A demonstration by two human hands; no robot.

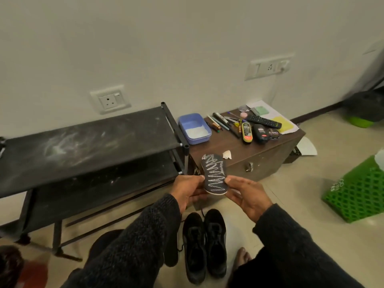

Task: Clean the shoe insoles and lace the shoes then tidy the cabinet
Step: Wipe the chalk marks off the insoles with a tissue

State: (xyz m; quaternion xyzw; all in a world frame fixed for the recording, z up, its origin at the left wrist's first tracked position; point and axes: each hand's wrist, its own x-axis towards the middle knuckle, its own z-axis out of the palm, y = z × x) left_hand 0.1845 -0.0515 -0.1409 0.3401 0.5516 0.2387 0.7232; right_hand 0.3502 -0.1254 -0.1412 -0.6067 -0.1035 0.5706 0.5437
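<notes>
The insole (pixel 214 176), scribbled white, was pinched at its near end between the left hand (pixel 188 191) and right hand (pixel 246 197), long axis toward twelve o'clock, above the shoes (pixel 204 245) at six.

A low brown wooden cabinet (pixel 245 150) is placed against the far wall. On its top, a blue tray (pixel 194 128) with white powder is seen at the left, then pens (pixel 220 123), small bottles (pixel 258 133), a black remote control (pixel 264 121) and papers (pixel 276 119) at the far right. A crumpled white piece (pixel 227 154) is laid near the front edge. To the left, a black rack (pixel 87 142) with a dusty top shelf is set. On the tiled floor (pixel 291 196), two black shoes (pixel 204 244) are placed side by side, and a green basket (pixel 357 194) is seen at the right.
</notes>
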